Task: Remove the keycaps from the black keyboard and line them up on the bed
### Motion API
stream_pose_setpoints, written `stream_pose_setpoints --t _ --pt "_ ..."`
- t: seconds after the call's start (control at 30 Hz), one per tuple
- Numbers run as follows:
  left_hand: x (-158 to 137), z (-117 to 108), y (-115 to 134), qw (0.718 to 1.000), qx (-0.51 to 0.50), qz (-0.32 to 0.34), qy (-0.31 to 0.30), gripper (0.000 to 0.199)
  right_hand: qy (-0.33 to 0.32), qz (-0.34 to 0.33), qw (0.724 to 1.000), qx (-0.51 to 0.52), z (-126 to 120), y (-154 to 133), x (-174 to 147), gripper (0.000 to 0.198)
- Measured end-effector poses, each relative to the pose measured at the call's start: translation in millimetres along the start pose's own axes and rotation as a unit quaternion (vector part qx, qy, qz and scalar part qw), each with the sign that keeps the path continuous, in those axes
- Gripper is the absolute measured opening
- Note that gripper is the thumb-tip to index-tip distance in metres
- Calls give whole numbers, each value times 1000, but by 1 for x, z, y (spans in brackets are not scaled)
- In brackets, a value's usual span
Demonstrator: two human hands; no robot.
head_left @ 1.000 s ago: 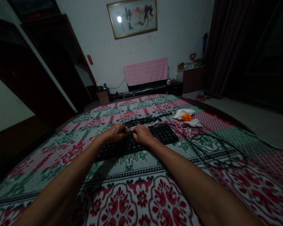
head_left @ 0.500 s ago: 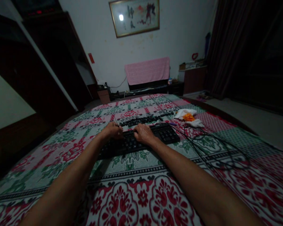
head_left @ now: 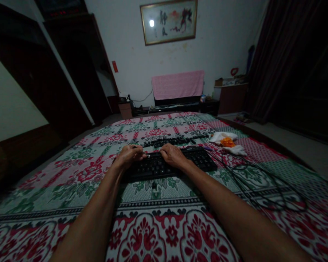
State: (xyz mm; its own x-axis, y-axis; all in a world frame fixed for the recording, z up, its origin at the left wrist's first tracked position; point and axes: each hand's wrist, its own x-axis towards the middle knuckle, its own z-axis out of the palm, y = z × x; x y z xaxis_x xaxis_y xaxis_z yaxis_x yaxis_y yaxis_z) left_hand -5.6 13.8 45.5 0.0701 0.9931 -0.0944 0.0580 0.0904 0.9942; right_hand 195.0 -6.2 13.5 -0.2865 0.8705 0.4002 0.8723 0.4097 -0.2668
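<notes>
A black keyboard (head_left: pixel 199 158) lies on the patterned bedspread in front of me. My left hand (head_left: pixel 131 155) is over its left part, fingers pinched around a thin tool with a small shiny tip (head_left: pixel 148 155); its exact kind is too dark to make out. On the upper middle of the keyboard rests my right hand (head_left: pixel 172 155), its fingers curled against the far edge. Behind the keyboard runs a row of loose black keycaps (head_left: pixel 175 141).
A white cloth (head_left: pixel 221 137) with an orange piece (head_left: pixel 227 142) lies right of the keycaps. The keyboard's black cable (head_left: pixel 262 174) is looped over the bedspread (head_left: pixel 164 203) at right. A pink towel (head_left: pixel 179 85) hangs at the far wall.
The view has shifted, so the scene sits further right and slightly lower. My left hand has turned and lifted a little, and the shiny tip now shows. My right hand stays on the keyboard.
</notes>
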Motion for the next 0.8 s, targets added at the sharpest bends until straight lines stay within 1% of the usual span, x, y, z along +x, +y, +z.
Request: stream_pose_setpoints --t 0.07,0.1,0.17,0.23,0.33,0.43,0.5,0.6,0.7,0.8 --pt "-1 3 -2 1000 -2 5 -5 21 18 -43 998 37 -1 -4 2 28" --pt "-1 5 -1 1000 -3 6 -10 20 21 -64 996 53 -1 -7 3 30" --pt "-4 10 1 1000 -11 5 -24 17 9 -87 994 71 -1 -14 4 34" --pt "-8 14 5 999 -29 -2 -35 14 -4 -82 994 77 -1 -21 3 30" --pt "-12 19 10 998 -52 -4 -40 11 -3 -66 994 90 -4 -26 3 24" --pt "-14 21 13 996 -77 11 -43 14 17 -58 992 110 -8 -27 5 23" --pt "-13 20 13 995 -87 33 -40 16 38 -50 990 124 -10 -26 7 22" --pt "-12 18 12 993 -86 60 -60 19 60 -40 986 152 -9 -23 10 22" --pt "-11 17 9 992 -83 58 -81 20 63 -45 983 165 -6 -20 10 23" --pt "-10 17 6 992 -75 48 -84 21 71 -45 987 135 -5 -20 8 21"
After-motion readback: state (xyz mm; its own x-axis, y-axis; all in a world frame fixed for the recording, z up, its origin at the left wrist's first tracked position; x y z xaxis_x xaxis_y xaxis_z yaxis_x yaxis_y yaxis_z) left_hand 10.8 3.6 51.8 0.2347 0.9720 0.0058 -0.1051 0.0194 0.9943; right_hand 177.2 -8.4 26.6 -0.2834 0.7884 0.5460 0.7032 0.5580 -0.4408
